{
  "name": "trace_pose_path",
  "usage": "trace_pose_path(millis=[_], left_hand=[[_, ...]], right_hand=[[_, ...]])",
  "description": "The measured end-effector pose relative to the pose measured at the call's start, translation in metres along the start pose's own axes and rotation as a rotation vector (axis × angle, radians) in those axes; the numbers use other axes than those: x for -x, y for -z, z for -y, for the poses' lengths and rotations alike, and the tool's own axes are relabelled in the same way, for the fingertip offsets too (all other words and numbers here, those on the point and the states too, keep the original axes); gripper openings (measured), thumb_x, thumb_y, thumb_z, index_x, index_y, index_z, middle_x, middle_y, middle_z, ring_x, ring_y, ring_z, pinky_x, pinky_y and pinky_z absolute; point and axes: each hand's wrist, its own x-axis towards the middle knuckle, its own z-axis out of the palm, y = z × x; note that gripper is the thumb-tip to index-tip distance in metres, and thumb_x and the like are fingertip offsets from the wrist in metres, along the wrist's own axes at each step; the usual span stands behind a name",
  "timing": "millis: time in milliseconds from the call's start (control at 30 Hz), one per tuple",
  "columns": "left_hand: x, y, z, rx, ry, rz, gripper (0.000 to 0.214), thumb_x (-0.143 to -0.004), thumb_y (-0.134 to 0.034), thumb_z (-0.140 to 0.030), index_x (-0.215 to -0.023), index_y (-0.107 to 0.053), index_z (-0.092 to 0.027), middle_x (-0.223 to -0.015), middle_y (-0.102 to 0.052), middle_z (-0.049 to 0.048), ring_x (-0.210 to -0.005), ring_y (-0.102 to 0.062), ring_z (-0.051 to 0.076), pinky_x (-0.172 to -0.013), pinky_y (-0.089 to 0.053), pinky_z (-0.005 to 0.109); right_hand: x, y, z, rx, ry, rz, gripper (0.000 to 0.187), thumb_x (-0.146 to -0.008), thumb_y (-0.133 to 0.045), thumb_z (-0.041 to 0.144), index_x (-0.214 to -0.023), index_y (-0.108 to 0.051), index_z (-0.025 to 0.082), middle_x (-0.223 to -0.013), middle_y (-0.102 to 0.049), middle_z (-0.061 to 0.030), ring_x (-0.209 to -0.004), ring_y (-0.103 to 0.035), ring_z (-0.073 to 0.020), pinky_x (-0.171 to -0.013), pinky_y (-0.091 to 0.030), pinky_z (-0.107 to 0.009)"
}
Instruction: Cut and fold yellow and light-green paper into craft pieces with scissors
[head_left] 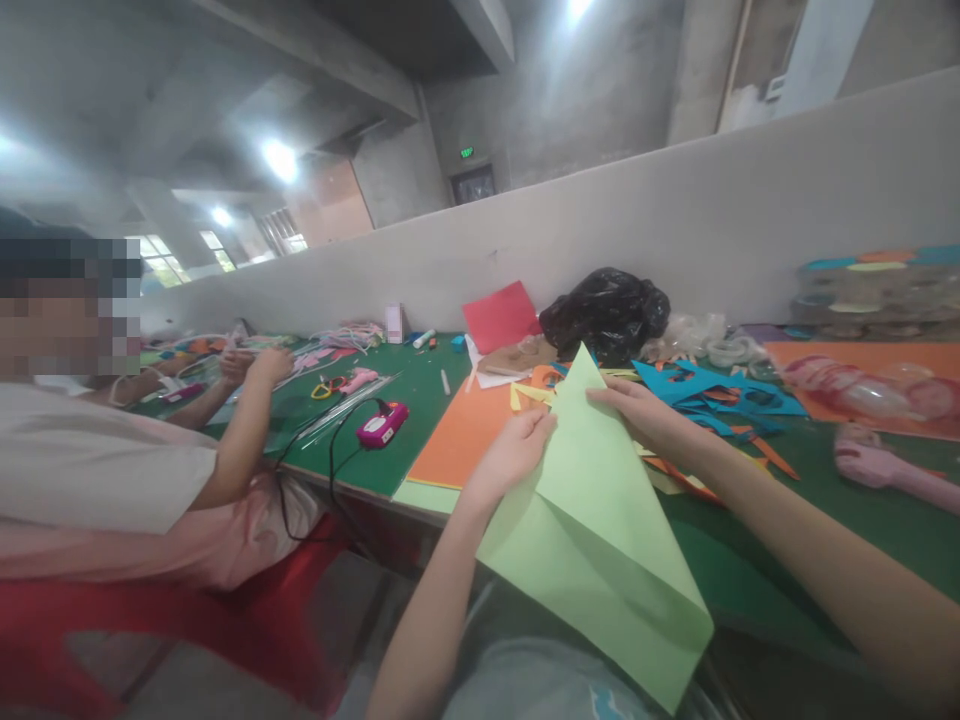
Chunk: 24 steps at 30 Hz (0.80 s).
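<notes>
A light green sheet of paper (600, 520), folded into a pointed shape, is held up over the table's near edge. My left hand (514, 448) pinches its left edge, fingers closed on the paper. My right hand (645, 412) grips the upper right edge just below the tip, fingers curled over it. Under and beyond the sheet lies an orange sheet of paper (465, 432) on the green table (862, 510).
Blue paper cut-outs (712, 392), a red sheet (501, 316), a black plastic bag (606, 312) and a pink glue gun (892, 468) lie on the table. A pink device with a black cable (382, 424) sits left. Another person (112, 470) works at the left, on a red chair.
</notes>
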Motion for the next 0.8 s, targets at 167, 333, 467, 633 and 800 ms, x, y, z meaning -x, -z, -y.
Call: trace_pose_path(millis=[167,333,467,633,800], left_hand=[[-0.001,-0.001,-0.002,0.022,-0.017,0.024,0.04,-0.095,-0.041,-0.052,-0.09,-0.06,-0.017,-0.087,-0.063,0.0034,-0.082,-0.056,0.018,-0.075,-0.043,0.029],[-0.002,-0.001,-0.002,0.031,-0.022,0.031,0.039,-0.095,-0.043,-0.052,-0.093,-0.062,-0.017,-0.088,-0.065,0.0045,-0.085,-0.058,0.02,-0.077,-0.045,0.03],[-0.001,0.0,-0.002,0.026,-0.026,0.034,0.039,-0.094,-0.044,-0.052,-0.092,-0.062,-0.017,-0.085,-0.064,0.0035,-0.083,-0.058,0.019,-0.078,-0.045,0.03],[0.001,0.002,-0.003,0.035,-0.038,0.031,0.039,-0.094,-0.044,-0.052,-0.091,-0.06,-0.017,-0.086,-0.063,0.003,-0.081,-0.056,0.018,-0.076,-0.045,0.029],[0.001,-0.001,-0.004,0.031,-0.044,0.023,0.038,-0.093,-0.045,-0.052,-0.091,-0.059,-0.017,-0.084,-0.061,0.0022,-0.079,-0.054,0.017,-0.074,-0.044,0.028]], right_hand=[[-0.004,0.002,0.001,-0.042,0.027,0.027,0.022,-0.079,-0.069,0.025,-0.101,-0.072,0.022,-0.083,-0.076,-0.0051,-0.065,-0.07,-0.0199,-0.06,-0.059,-0.028],[-0.002,-0.001,0.005,-0.056,0.016,0.018,0.021,-0.078,-0.068,0.023,-0.098,-0.071,0.021,-0.08,-0.075,-0.0044,-0.062,-0.069,-0.0185,-0.059,-0.059,-0.027],[-0.001,-0.005,0.008,-0.083,0.041,-0.003,0.013,-0.078,-0.067,0.023,-0.09,-0.07,0.02,-0.078,-0.074,-0.0048,-0.061,-0.068,-0.0178,-0.059,-0.058,-0.026],[0.001,-0.009,0.013,-0.105,0.049,-0.029,0.006,-0.079,-0.065,0.025,-0.082,-0.068,0.022,-0.081,-0.074,-0.0058,-0.069,-0.071,-0.0209,-0.061,-0.059,-0.028],[-0.004,-0.003,0.009,-0.096,0.055,-0.049,0.007,-0.073,-0.07,0.024,-0.08,-0.068,0.022,-0.072,-0.072,-0.0036,-0.062,-0.069,-0.0197,-0.055,-0.058,-0.027]])
